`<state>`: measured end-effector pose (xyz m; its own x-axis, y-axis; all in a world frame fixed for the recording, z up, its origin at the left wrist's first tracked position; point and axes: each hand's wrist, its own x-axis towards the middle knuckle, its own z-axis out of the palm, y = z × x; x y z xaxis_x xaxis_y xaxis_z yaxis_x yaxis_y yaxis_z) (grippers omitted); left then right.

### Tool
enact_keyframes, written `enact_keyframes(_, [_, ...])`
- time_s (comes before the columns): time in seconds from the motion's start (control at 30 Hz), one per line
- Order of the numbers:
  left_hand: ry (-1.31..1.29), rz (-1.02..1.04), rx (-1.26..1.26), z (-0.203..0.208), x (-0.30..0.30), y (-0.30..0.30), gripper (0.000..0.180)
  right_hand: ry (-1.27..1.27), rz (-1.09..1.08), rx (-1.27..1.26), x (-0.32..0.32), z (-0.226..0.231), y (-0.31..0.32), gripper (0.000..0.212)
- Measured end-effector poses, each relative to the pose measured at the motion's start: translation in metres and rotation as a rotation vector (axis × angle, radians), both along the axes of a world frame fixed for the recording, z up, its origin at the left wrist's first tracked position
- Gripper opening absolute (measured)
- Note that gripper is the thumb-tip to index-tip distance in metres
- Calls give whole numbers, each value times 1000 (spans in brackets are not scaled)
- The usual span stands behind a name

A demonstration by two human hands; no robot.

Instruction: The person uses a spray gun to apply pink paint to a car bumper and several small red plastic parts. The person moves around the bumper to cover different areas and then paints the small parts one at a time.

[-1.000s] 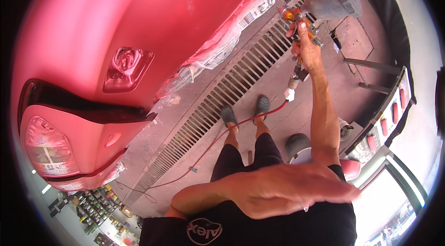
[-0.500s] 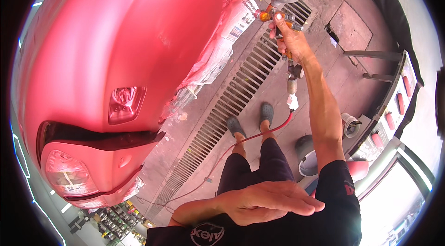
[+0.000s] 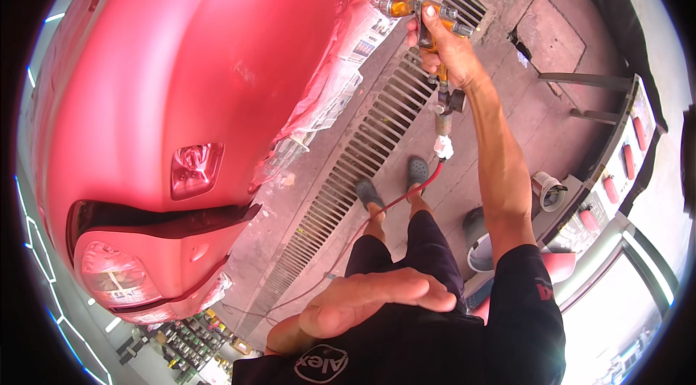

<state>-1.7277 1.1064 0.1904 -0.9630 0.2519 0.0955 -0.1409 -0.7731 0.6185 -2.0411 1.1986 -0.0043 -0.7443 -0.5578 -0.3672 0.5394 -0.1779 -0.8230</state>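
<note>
Right hand (image 3: pixel 448 50) wraps around a spray gun (image 3: pixel 419 14) beside a red car (image 3: pixel 210 66); left hand (image 3: pixel 373 299) uncurled, empty. Seemingly mid-painting; the next pass needs steady aim.

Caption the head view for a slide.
Right hand gripping a spray gun beside a red car edged with newspaper, left hand open.

Pinkish floor (image 3: pixel 540 124) with slotted drain grate (image 3: pixel 366 149), white strip lights (image 3: pixel 54 18).
</note>
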Motion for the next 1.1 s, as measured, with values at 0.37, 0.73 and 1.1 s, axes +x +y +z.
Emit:
enact_keyframes(0.37, [-499, 110, -82, -46, 65, -6, 91, -52, 33, 86, -15, -30, -4, 62])
enact_keyframes(0.73, [-518, 177, -174, -67, 77, -2, 80, -93, 43, -13, -31, -32, -6, 56])
enact_keyframes(1.1, [-519, 153, -255, -61, 89, -6, 72, 415, -126, 337, 119, -39, -13, 34])
